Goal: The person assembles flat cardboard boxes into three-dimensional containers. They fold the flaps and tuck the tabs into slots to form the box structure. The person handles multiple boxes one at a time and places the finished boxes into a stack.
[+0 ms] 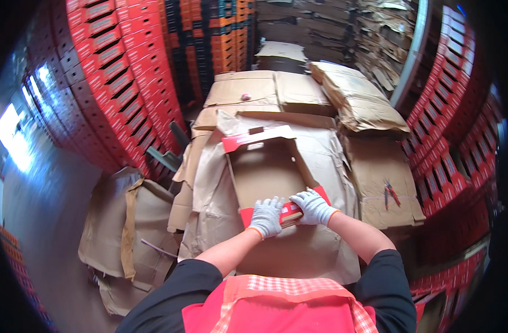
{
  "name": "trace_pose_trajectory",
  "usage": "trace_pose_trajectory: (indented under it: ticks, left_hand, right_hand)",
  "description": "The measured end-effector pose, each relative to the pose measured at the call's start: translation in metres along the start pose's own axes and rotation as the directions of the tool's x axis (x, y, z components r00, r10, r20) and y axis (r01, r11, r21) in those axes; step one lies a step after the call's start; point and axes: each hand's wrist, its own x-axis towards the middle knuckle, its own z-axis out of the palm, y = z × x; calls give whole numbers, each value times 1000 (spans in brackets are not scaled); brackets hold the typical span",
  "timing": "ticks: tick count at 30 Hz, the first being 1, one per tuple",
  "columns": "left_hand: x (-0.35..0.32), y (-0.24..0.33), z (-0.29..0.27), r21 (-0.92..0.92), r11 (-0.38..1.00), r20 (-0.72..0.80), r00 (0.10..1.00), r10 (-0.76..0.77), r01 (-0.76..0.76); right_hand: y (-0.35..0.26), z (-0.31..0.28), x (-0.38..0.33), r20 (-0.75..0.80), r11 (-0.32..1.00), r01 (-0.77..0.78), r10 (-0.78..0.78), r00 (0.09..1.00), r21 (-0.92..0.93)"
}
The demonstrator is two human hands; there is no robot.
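Note:
An open, shallow cardboard box [265, 172], brown inside and red on its outer end walls, lies on a paper-covered stack in front of me. Its far end wall stands up with a cut-out handle hole. My left hand [266, 216], in a grey-white knit glove with an orange cuff, grips the near end wall left of its middle, fingers folded over the edge. My right hand [315, 207], gloved alike, closes on the same wall near its right corner. Both thumbs are mostly hidden. Brown wrapping paper [212, 177] spreads beneath the box.
Pliers with red handles [391, 194] lie on flat cardboard at the right. A small reddish roundish item [246, 97] sits on the far cardboard. Tall stacks of red boxes [120, 72] rise at left and right [445, 83]. Folded cardboard [106, 222] leans at the lower left.

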Motion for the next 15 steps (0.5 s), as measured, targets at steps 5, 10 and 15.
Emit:
trace_pose_trajectory:
  ticks: [5,10,15]
  left_hand:
    - [-2,-2,6,-126,992,-67,997,-22,13]
    - [-4,2,6,-167,986,-144,990,-13,-12]
    - [-50,-1,29,-188,979,-253,959,-128,81]
  right_hand:
    - [0,5,13,-49,997,62,-60,997,37]
    - [1,17,3,-270,989,116,-89,959,88]
    - [10,30,7,-324,984,167,-139,936,60]
